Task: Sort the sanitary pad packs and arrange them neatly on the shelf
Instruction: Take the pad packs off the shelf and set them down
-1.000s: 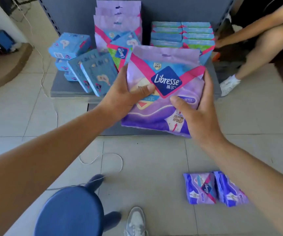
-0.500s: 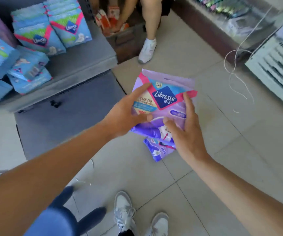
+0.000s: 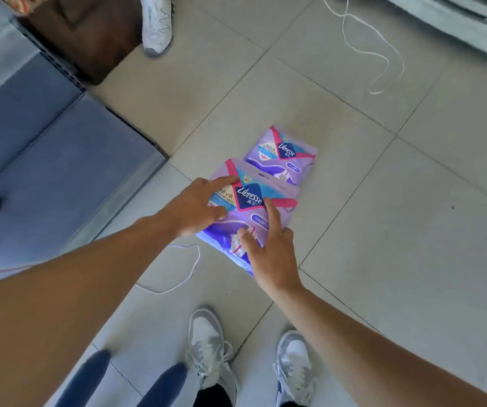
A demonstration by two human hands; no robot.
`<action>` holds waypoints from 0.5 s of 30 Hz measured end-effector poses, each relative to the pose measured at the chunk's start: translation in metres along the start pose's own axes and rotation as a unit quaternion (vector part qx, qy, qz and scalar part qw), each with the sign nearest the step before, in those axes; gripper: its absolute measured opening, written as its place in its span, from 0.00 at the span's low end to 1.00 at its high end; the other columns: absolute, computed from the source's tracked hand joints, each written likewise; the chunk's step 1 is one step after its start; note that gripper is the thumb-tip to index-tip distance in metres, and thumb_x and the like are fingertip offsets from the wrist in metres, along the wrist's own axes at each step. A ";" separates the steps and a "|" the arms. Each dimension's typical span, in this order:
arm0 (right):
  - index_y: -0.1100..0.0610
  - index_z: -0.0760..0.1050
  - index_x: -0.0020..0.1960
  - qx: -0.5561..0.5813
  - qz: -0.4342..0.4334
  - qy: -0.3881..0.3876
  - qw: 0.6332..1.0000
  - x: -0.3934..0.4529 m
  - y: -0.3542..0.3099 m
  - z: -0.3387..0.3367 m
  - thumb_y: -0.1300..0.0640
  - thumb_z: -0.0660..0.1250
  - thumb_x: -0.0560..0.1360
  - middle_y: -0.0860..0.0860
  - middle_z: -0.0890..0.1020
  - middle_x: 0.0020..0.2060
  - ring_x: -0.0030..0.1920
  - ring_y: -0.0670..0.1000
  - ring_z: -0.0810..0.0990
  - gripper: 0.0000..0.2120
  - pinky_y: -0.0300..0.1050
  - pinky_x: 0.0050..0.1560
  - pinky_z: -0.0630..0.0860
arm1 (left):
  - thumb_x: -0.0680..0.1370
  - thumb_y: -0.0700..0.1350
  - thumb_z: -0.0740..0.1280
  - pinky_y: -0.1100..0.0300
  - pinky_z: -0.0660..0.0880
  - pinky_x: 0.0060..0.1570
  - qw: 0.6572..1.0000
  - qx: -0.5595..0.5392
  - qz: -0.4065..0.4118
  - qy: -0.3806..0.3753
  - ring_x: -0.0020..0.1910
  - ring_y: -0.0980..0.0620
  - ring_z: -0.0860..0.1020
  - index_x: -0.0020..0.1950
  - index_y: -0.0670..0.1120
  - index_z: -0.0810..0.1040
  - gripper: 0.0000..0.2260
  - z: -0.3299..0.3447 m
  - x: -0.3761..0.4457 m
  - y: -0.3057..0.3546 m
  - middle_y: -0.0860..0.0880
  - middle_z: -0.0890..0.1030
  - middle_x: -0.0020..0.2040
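both hands are on the same purple libresse pack [image 3: 248,207]. left hand [image 3: 198,205] sits on its left side with the fingers spread fairly straight across the front and the thumb lower down on the face, so it reads more like pressing or steadying than a proper wrap. right hand [image 3: 268,251] is at the lower right corner, index finger stretched up along the front toward the logo, thumb on the print; can't tell if the other fingers are hooked under the edge.

going near to far: grey sneakers [image 3: 211,345] at the bottom, a loose white cord [image 3: 188,273] on the tiles just under the pack, then the held pack low over the tiled floor [image 3: 398,230]; can't tell if it's actually touching down. right behind it, partly tucked under its top edge, is a second purple pack [image 3: 283,155] lying on the floor. the grey shelf base [image 3: 45,148] is off to the left, well apart from both packs, and another person's white shoe [image 3: 157,24] is at the top.

progress-wise i'd guess this is mid-sort: purple ones look like they're getting gathered into a floor pile, and none of what's in view is on the shelf, so the shelving and tidying part is all left for these two.
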State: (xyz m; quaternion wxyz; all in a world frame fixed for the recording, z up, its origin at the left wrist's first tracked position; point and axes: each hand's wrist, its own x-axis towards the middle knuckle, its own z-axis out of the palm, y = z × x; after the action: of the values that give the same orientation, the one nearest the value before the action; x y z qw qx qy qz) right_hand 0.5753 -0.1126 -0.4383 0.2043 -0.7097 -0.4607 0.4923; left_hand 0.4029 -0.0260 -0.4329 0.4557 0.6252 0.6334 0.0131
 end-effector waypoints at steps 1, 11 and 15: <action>0.38 0.52 0.77 0.004 0.007 0.006 1.000 0.011 0.009 0.011 0.45 0.62 0.79 0.57 0.69 0.61 0.46 0.47 0.68 0.31 0.39 0.49 0.67 | 0.76 0.43 0.67 0.63 0.67 0.55 1.000 0.016 -0.001 -0.008 0.60 0.49 0.73 0.73 0.66 0.63 0.30 0.004 0.015 -0.010 0.47 0.70 0.61; 0.40 0.54 0.76 0.005 0.036 0.039 0.999 0.113 0.091 0.087 0.44 0.66 0.77 0.52 0.67 0.56 0.53 0.53 0.73 0.32 0.42 0.51 0.73 | 0.78 0.41 0.65 0.65 0.67 0.51 0.997 0.066 0.035 -0.037 0.55 0.53 0.71 0.74 0.64 0.62 0.30 0.058 0.129 -0.095 0.49 0.70 0.61; 0.39 0.55 0.75 0.012 0.036 0.053 0.998 0.130 0.104 0.101 0.45 0.67 0.76 0.51 0.67 0.55 0.55 0.52 0.74 0.33 0.44 0.53 0.75 | 0.77 0.39 0.64 0.65 0.68 0.53 0.997 0.052 0.046 -0.026 0.57 0.53 0.72 0.75 0.62 0.62 0.31 0.070 0.140 -0.111 0.47 0.71 0.62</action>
State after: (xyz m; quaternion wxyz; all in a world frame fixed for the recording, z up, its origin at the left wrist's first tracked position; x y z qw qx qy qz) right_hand 0.5444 -0.0698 -0.6258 0.2189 -0.7484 -0.4172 0.4667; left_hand 0.3856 0.0239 -0.6169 0.4378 0.6767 0.5917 -0.0152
